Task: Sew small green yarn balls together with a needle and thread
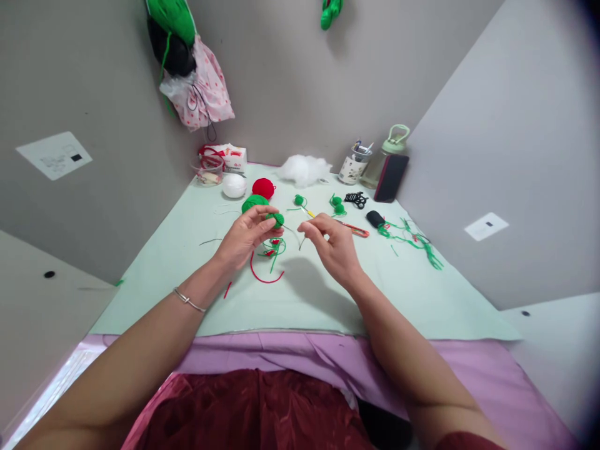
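Observation:
My left hand [244, 236] pinches a small green crocheted piece [276, 218] above the pale green table [187, 250]. A thin thread runs from that piece to my right hand [330, 244], whose fingers are pinched together on something thin that I cannot make out, possibly a needle. Below the hands lie a red strand of yarn [262, 277] and a small green and red piece [272, 248]. A green yarn ball [254, 202] sits just behind my left hand.
Farther back are a red yarn ball [263, 187], a white ball [234, 185], white stuffing [304, 169], a cup of pens [352, 166], a bottle [389, 156], a dark phone [391, 178], black scissors [357, 199], orange-handled snips [356, 230] and green yarn scraps [412, 240].

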### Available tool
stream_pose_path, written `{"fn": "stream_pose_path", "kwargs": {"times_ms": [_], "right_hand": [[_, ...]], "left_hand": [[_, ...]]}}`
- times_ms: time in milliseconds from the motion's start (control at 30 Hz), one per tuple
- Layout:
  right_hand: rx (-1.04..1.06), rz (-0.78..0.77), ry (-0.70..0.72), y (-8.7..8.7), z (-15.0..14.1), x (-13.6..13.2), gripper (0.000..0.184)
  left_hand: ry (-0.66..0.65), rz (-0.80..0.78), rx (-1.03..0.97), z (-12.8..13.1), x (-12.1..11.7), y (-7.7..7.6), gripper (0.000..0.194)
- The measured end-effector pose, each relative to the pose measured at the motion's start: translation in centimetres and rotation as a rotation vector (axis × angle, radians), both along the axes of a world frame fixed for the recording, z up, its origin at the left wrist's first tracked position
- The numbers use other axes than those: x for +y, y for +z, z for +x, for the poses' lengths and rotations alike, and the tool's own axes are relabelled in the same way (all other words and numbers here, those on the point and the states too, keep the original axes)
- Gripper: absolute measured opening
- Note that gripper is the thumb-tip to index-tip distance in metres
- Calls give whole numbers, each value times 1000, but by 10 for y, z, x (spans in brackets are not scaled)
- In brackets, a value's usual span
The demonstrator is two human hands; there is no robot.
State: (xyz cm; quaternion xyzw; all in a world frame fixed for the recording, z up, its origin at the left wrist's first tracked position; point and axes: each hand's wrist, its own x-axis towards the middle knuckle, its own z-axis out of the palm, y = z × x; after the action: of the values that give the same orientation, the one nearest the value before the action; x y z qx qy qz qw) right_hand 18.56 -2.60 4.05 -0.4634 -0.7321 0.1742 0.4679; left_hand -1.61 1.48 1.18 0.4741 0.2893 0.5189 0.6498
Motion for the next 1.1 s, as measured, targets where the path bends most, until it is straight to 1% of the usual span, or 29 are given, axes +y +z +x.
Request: {"fn": "stream_pose_path", "kwargs": {"times_ms": [67, 167, 267, 433, 500, 567, 700, 867, 967, 1100], "right_hand": [[-23, 97, -61, -3, 1, 2, 20], [-44, 190, -42, -5, -2, 0, 13], [-107, 219, -23, -7, -6, -2, 11], [-227, 225, -55, -9, -10, -2, 13], [-244, 208, -49, -9, -10, -2, 14], [-212, 179, -48, -6, -10, -3, 13], [-37, 49, -13, -1, -8, -3, 13], [166, -145, 52, 1, -4, 2, 10], [222, -184, 70, -1, -1, 5, 15], [237, -172, 46, -3, 2, 7, 21]], "left_hand": [[-21, 22, 7, 3, -4, 0, 29], [-34, 58, 26, 7, -8, 1, 28], [-22, 83, 44, 10, -11, 1, 27], [20, 97, 122, 11, -14, 2, 31], [22, 103, 160, 11, -15, 2, 32], [20, 116, 192, 11, -15, 1, 33], [10, 117, 235, 11, -16, 1, 32], [-12, 71, 186, 10, -14, 0, 31], [-24, 51, 152, 9, -13, -1, 30], [-13, 14, 125, 8, -11, 0, 30]]}}
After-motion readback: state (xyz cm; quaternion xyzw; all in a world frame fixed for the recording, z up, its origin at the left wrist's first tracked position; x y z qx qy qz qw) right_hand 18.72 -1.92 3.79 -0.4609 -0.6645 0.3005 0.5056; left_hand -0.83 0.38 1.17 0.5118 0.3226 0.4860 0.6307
